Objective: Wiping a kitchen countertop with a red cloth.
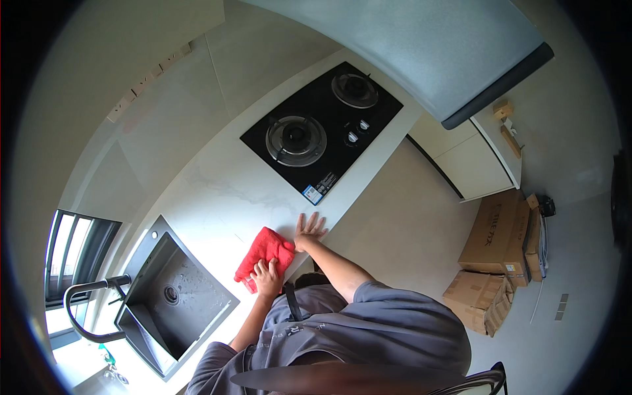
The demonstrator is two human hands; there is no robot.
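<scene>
A folded red cloth (pixel 269 247) lies on the white countertop (pixel 212 197) near its front edge. My left hand (pixel 266 280) rests on the near part of this cloth, fingers bent into the fabric. Just right of it, my right hand (pixel 309 232) is spread palm down on the bare countertop, beside the cloth's right corner and close to the front edge. Nothing is held in the right hand. Beyond its fingertips sits a black two-burner gas hob (pixel 321 133) with a label at its near corner.
To the left, a dark sink (pixel 182 296) with water drops has a black curved faucet (pixel 74 306). A range hood (pixel 405 44) overhangs the hob's far right side. Cardboard boxes (pixel 493 237) stand on the floor at right, near a low cabinet (pixel 469 163).
</scene>
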